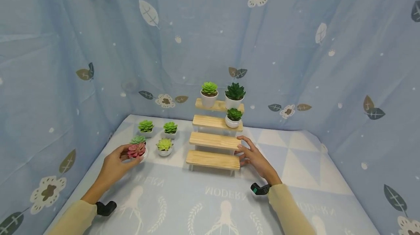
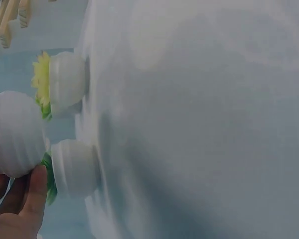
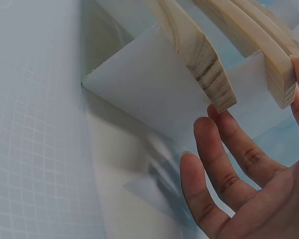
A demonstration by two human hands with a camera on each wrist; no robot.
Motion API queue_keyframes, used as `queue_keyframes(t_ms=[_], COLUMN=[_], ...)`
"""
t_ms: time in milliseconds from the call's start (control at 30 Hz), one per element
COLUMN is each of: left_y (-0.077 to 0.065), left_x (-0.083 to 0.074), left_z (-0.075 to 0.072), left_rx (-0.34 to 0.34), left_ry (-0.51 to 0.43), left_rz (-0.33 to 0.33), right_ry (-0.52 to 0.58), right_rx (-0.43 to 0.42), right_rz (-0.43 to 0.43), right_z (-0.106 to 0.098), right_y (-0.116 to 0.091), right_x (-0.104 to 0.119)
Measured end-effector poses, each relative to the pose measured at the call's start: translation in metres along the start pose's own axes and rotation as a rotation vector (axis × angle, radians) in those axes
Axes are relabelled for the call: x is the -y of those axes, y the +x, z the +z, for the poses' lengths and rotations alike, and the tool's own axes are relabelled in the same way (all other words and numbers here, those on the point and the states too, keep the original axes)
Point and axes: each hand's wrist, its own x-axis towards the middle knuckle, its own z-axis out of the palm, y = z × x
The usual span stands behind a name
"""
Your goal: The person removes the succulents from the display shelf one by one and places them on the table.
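Note:
In the head view my left hand [image 1: 116,164] grips a small potted succulent with red leaves [image 1: 136,150] by its round white ribbed pot [image 2: 16,133]. Its pot hangs in front of a blue-green succulent [image 1: 138,139], partly hiding it. Beside them stands a yellow-green succulent [image 1: 164,145] in a white pot. My right hand [image 1: 254,158] is at the right end of a four-step wooden stand [image 1: 213,159]. Its loosely bent fingers [image 3: 212,144] touch the board ends. Three potted succulents occupy the upper steps: a bright green one [image 1: 209,94] and two dark green ones, at the right.
Two more green succulents, one at the far left [image 1: 146,127] and one nearer the stand [image 1: 170,129], stand in white pots behind the others. A patterned cloth [image 1: 177,198] covers the table. Blue floral curtains [image 1: 183,45] enclose the back and both sides.

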Motion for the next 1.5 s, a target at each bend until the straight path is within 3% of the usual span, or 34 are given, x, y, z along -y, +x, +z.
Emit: queue_keyframes(t_ms=[200,633,1167,1500], left_y=[-0.002,-0.005,-0.003,-0.005], left_x=[0.004,0.017,0.025,0.029], left_z=[-0.004,-0.004,-0.004,-0.001], left_rx=[0.021,-0.034,0.034,0.016], left_ry=[0.033,0.143,0.152,0.174], left_rz=[-0.035,0.003,-0.073,-0.049], right_ry=[0.001,0.004,0.01,0.016], right_rx=[0.012,0.003,-0.002,0.005], right_rz=[0.007,0.014,0.018,0.01], right_z=[0.001,-0.001,0.0,-0.001], right_y=[0.0,0.001,0.0,-0.001], right_x=[-0.001,-0.001,0.001,0.0])
